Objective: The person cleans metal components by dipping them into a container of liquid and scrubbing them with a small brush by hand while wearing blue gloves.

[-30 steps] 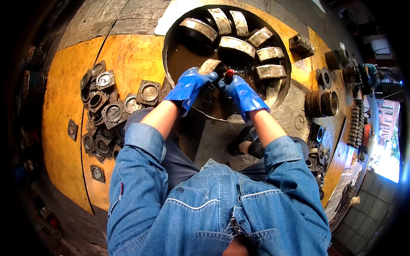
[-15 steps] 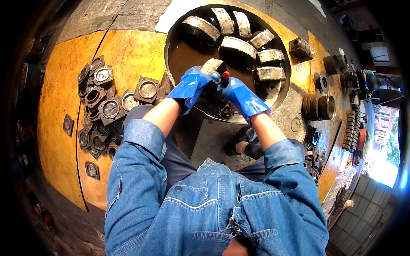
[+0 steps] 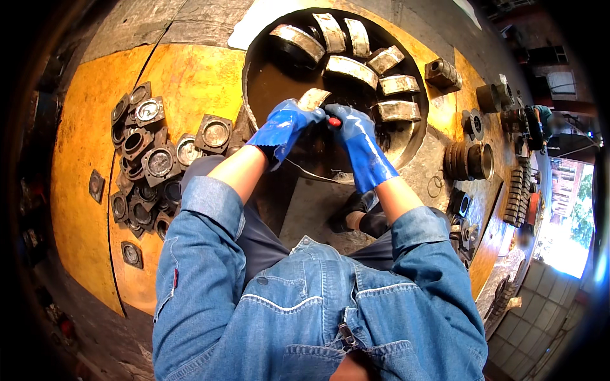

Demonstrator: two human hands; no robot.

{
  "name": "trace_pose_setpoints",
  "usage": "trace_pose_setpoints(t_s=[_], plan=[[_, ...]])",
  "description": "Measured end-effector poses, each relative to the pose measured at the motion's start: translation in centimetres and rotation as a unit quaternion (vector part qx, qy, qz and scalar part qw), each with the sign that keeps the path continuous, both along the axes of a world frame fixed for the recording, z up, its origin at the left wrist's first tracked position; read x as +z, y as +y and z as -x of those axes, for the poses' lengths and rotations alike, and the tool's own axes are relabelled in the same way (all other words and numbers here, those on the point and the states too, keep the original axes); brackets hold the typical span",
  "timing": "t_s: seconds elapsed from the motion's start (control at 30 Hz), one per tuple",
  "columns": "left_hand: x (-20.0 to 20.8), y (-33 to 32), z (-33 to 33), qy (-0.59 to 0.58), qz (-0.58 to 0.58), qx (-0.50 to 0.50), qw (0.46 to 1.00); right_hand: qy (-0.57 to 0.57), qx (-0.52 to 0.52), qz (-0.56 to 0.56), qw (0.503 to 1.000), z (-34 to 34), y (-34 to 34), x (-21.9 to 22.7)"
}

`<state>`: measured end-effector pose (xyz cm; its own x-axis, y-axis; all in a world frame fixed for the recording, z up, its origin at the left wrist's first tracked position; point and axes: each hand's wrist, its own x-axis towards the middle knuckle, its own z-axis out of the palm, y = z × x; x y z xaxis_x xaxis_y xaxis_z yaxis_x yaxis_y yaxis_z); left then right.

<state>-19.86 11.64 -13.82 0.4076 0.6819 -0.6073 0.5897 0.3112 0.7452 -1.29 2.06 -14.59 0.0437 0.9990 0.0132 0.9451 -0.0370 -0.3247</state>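
Note:
Both of my hands wear blue rubber gloves and work over a large round basin point(image 3: 414, 141) of dark, murky liquid. My left hand point(image 3: 283, 126) is closed around a curved metal part point(image 3: 314, 98) with a pale, worn outer face; its lower side is hidden. Close beside it, my right hand point(image 3: 357, 136) is wrapped round a red-handled tool point(image 3: 334, 121). The tool's working end is hidden, so its kind cannot be made out. Several similar curved metal parts point(image 3: 351, 70) rest in the basin's far and right portions.
Square metal flanges with round openings point(image 3: 159, 162) lie heaped on the yellow boards point(image 3: 82, 184) at left. Metal rings point(image 3: 467, 160) and a ribbed metal piece point(image 3: 443, 75) stand at right. A person point(image 3: 541, 120) is at the far right. My feet are below the basin.
My right hand has turned slightly, tilting the red handle lower. The left hand keeps its grip on the curved metal part. The whole view has shifted a little to the left.

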Motion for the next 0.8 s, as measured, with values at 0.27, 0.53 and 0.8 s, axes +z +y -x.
trace_pose_setpoints(t_s=[0.27, 0.53, 0.8], plan=[[-1.6, -0.3, 0.0, -0.052, -0.001, 0.041, 0.998, 0.128, -0.208, 0.276, 0.930, 0.1, 2.1, -0.9], [-1.8, 0.3, -0.5, -0.024, 0.029, 0.021, 0.999, 0.411, -0.153, 0.322, 0.839, 1.0, 1.1, 6.2], [-2.7, 0.3, -0.1, -0.026, 0.027, 0.024, 0.999, -0.016, -0.079, 0.342, 0.936, 3.7, 2.0, 2.8]])
